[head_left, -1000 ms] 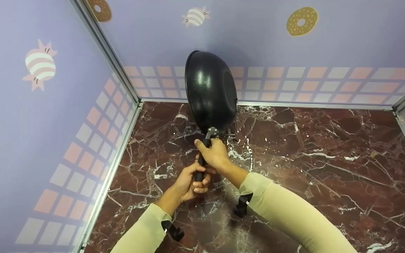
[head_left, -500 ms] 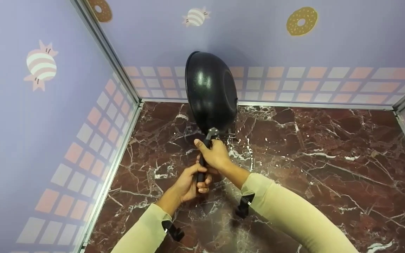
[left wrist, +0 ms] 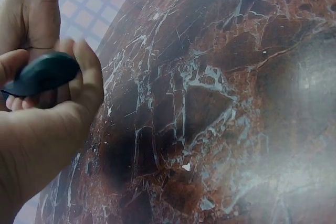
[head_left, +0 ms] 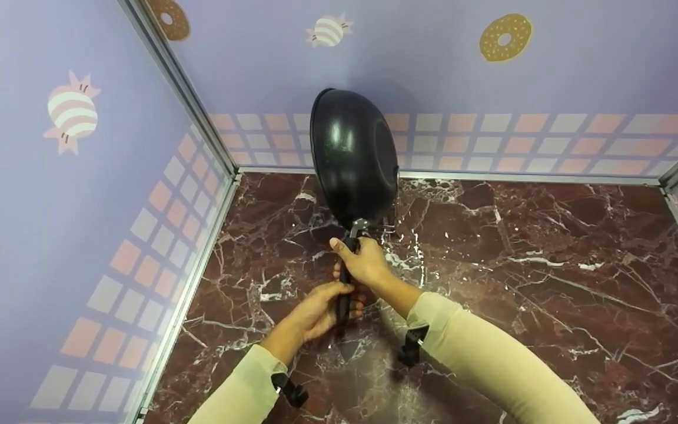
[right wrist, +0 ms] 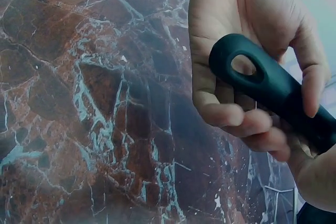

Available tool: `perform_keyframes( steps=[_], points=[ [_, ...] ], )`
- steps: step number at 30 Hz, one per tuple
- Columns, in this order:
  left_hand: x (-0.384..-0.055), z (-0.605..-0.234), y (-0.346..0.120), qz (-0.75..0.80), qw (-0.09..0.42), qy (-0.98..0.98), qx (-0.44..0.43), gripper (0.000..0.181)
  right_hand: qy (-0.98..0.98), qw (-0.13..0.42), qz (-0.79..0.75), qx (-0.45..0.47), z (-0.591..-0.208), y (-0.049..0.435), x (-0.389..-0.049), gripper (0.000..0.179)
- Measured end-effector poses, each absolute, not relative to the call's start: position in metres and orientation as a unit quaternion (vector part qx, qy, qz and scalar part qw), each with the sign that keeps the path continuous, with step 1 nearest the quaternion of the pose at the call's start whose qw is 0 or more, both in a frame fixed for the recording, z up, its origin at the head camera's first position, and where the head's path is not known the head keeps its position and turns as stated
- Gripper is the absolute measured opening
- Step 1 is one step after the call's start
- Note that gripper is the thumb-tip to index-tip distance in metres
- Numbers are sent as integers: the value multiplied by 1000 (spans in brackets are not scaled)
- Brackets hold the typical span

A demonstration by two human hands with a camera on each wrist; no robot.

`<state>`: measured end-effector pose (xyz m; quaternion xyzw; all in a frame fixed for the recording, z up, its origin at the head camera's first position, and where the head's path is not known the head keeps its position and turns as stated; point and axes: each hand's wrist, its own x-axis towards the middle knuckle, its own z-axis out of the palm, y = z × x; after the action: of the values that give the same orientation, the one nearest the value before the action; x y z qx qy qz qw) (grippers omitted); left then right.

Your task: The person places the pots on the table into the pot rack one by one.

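A black wok [head_left: 345, 153] stands on its side near the back wall, its rounded outside turned to the right and its handle toward me. My right hand [head_left: 368, 262] grips the black handle [head_left: 344, 306] just below the metal joint, thumb along the top. Lower down, my left hand [head_left: 315, 306] holds the handle's end between thumb and curled fingers. The right wrist view shows the hanging hole in the handle's end, with the left palm behind it. In the left wrist view, the handle's tip [left wrist: 50, 72] lies within the fingers. The wok's inside is hidden.
Thin metal wires of a rack [head_left: 383, 227] show at the wok's lower right, mostly hidden behind it. The red marbled tabletop [head_left: 539, 306] is bounded by a patterned left wall [head_left: 74, 212] and back wall [head_left: 433, 65] with metal edge strips.
The handle's end has swung slightly right and toward me, and my left hand has shifted with it. The wok's body has barely moved; both hands keep their hold.
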<state>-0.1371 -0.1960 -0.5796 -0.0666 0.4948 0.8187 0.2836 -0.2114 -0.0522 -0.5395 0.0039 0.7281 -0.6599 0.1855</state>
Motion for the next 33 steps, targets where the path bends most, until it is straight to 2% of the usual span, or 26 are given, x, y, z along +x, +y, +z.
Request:
perform_keyframes(
  steps=[4, 9, 13, 18, 20, 27, 33],
  points=[
    [-137, -584, -194, 791, 238, 556, -94, 42, 729, 185, -659, 8, -545, -50, -213, 38],
    [-138, -588, -191, 756, 183, 621, -97, 56, 770, 154, -619, -11, -549, -45, -216, 37],
    [-140, -590, -190, 740, 155, 645, -108, 61, 791, 143, -595, -14, -551, -42, -217, 32],
    [-143, -591, -189, 735, 120, 656, -123, 58, 804, 139, -578, -12, -556, -38, -218, 31],
    [-145, -592, -188, 733, 112, 658, -128, 57, 809, 137, -571, -16, -560, -36, -219, 33],
    [-149, -596, -184, 724, 111, 671, -117, 59, 833, 110, -541, -39, -615, -31, -246, 43],
    [-149, -597, -183, 702, 113, 695, -110, 60, 847, 103, -521, -37, -620, -29, -245, 47]
  ],
)
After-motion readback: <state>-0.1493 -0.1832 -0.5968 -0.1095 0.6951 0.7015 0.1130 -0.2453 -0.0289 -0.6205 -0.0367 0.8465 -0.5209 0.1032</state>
